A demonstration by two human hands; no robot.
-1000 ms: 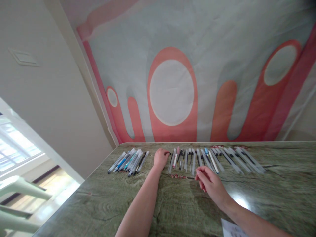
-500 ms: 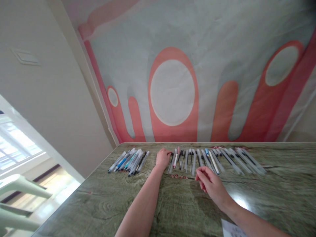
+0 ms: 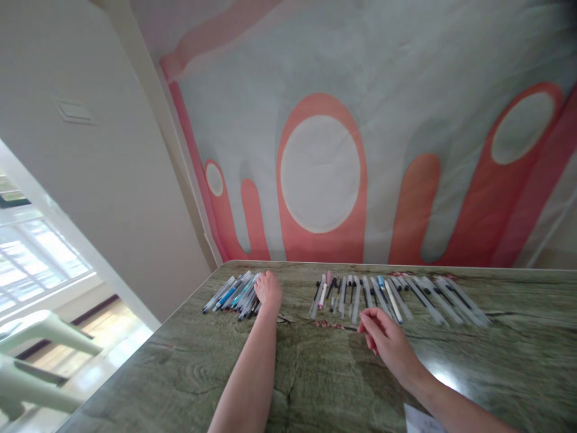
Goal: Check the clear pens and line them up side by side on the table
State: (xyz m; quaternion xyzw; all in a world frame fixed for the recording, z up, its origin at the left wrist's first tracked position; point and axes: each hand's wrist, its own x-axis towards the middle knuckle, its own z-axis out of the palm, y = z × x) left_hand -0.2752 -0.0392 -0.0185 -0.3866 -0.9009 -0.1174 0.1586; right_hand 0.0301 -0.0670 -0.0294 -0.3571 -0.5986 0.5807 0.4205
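Observation:
My left hand (image 3: 268, 289) lies closed at the right end of a small bunch of pens (image 3: 232, 294) on the far left of the green table (image 3: 315, 385); it seems to pinch one pen there. My right hand (image 3: 388, 341) rests on the table with its fingers loosely bent and nothing in them. It lies just in front of a long row of pens (image 3: 396, 293) lined up side by side along the table's far edge. A gap of bare table separates the bunch from the row.
A white sheet of paper (image 3: 421, 420) shows at the bottom edge by my right forearm. A grey and pink banner (image 3: 324, 174) hangs behind the table. Pale plastic chairs (image 3: 40, 361) stand at the lower left by a window.
My left hand has left the left end of the long row and moved left to the small bunch of pens. My right hand has stayed put. The camera has shifted slightly.

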